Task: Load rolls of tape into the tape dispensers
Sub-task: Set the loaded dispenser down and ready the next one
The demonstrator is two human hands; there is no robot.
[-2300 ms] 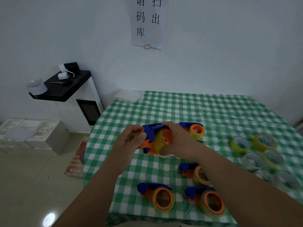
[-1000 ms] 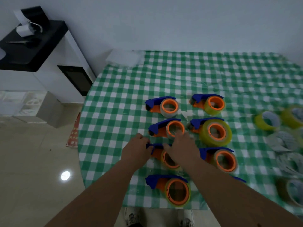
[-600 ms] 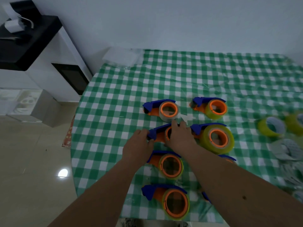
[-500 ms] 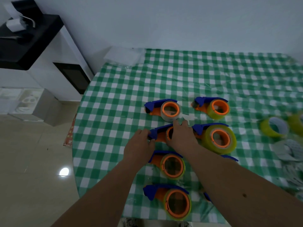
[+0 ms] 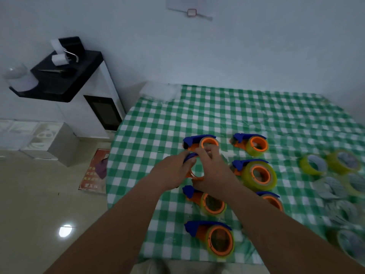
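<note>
Both my hands hold one blue-and-orange tape dispenser (image 5: 192,171) just above the checked table (image 5: 158,135). My left hand (image 5: 173,171) grips its blue handle end. My right hand (image 5: 213,171) wraps over its wheel, hiding most of it. Around them lie several more dispensers with tape on them: one behind (image 5: 201,143), one at the far right (image 5: 252,145), a fat yellow roll on another (image 5: 256,175), and two nearer me (image 5: 209,202) (image 5: 215,238). Loose tape rolls (image 5: 314,165) lie in a group at the right.
The table's left edge curves down past my left forearm to a tiled floor. A white cabinet with a black top (image 5: 65,76) stands left of the table against the wall. A folded clear plastic sheet (image 5: 160,89) lies on the table's far-left corner.
My hands have lifted the middle-left dispenser off the table and closed around it. The camera has tilted up, showing more wall.
</note>
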